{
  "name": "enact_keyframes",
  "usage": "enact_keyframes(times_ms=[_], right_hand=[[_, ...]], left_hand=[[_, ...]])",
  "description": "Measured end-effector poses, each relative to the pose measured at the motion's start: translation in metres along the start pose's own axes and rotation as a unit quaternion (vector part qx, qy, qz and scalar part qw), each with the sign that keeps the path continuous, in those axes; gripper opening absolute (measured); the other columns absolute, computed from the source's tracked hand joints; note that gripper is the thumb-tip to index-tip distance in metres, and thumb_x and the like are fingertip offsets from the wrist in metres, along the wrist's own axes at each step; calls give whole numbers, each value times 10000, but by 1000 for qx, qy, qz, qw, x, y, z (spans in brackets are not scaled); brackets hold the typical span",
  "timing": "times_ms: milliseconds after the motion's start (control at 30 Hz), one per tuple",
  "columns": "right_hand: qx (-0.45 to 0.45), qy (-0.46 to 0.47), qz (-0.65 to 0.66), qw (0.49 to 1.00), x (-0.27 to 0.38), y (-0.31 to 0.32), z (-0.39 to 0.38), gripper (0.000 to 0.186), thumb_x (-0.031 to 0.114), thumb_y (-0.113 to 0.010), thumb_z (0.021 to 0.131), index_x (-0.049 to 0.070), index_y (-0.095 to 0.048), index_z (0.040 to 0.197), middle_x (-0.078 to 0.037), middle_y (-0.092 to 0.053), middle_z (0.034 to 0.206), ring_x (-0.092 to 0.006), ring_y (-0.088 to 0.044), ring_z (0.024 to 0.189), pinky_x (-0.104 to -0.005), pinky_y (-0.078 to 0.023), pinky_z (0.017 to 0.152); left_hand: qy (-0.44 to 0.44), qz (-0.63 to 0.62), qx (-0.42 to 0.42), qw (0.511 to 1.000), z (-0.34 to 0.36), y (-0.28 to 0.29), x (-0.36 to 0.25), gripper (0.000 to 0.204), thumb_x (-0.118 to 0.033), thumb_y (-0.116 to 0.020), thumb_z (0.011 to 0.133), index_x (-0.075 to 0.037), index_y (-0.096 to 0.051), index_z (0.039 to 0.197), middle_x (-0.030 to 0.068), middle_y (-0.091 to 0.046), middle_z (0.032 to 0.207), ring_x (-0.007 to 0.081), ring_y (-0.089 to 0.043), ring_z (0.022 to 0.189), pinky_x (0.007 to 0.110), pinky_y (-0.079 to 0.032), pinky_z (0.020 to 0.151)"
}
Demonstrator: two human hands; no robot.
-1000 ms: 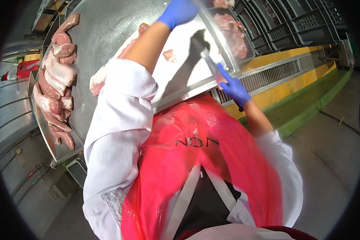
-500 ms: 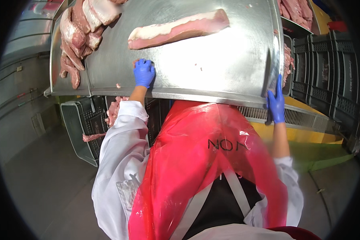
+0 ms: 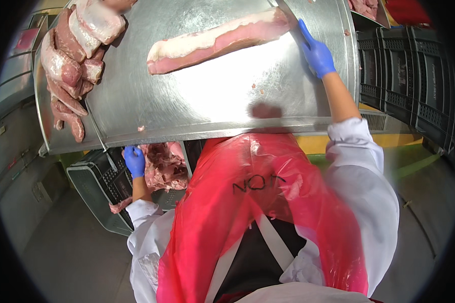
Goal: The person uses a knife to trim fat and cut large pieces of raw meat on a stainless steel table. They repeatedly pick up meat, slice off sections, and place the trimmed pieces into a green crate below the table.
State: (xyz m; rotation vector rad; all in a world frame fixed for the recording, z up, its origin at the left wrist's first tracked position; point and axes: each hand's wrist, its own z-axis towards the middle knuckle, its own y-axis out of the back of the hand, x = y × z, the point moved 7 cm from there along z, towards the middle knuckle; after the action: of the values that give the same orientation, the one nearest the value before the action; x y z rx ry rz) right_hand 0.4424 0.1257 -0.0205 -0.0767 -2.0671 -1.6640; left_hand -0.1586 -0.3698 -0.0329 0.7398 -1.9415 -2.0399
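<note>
A long pork loin point(image 3: 220, 41) with a pale fat layer lies on the steel table point(image 3: 187, 108). My right hand point(image 3: 318, 56), in a blue glove, is beside the loin's right end, closed on a knife point(image 3: 289, 12) whose thin blade points away from me next to the meat. Below the table's front edge, my gloved left hand point(image 3: 134, 160) has its fingers curled, over the left side of a dark crate of meat trimmings point(image 3: 164, 166). Whatever is in those fingers, if anything, cannot be made out.
Several pork cuts point(image 3: 68, 60) are heaped at the table's left. A grey crate point(image 3: 93, 202) stands below on the left, and stacked black crates point(image 3: 404, 76) on the right. Small scraps point(image 3: 258, 89) dot the tabletop. More meat point(image 3: 364, 7) sits at the far right.
My left hand has left the tabletop and moved down over the trimmings. My right hand has gone from the table's right edge up beside the loin's right end. The view has shifted.
</note>
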Motion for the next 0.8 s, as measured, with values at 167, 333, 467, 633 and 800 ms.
enact_keyframes(times_ms=[167,333,467,633,800], right_hand=[[-29,-17,83,996,-11,-20,-34,752,235,-574,976,412,-190,1597,-247,-712,1045,-456,-686,890,-506,-542,813],[-40,-85,75,993,5,-41,-8,730,231,-556,982,363,-199,1605,-267,-710,963,-461,-684,847,-500,-546,812],[-122,-18,91,988,22,-56,-45,705,268,-542,982,328,-218,1604,-273,-700,893,-468,-677,821,-515,-543,800],[-40,-121,84,988,41,-39,-8,705,284,-542,974,327,-226,1603,-281,-699,919,-469,-679,862,-517,-532,810],[-53,-103,138,984,41,-52,-20,691,247,-532,976,311,-247,1602,-266,-700,902,-462,-673,814,-498,-538,801]], left_hand=[[21,231,182,956,-8,-11,-18,155,-169,-628,906,-30,-647,974,222,-650,934,411,-624,946,465,-501,831],[-173,-42,71,981,107,9,-181,258,-239,-662,932,-25,-661,1075,225,-670,1034,425,-646,920,482,-531,787],[-307,-193,47,931,207,-20,-342,341,-201,-667,905,8,-607,1168,240,-616,1169,423,-576,1111,511,-445,977],[-399,-161,46,902,263,-72,-486,341,-267,-578,955,-57,-598,1224,163,-601,1185,382,-583,1082,491,-480,943],[-441,-123,67,886,264,-90,-498,295,-220,-530,971,-73,-592,1219,143,-604,1170,368,-592,1041,483,-507,889]])
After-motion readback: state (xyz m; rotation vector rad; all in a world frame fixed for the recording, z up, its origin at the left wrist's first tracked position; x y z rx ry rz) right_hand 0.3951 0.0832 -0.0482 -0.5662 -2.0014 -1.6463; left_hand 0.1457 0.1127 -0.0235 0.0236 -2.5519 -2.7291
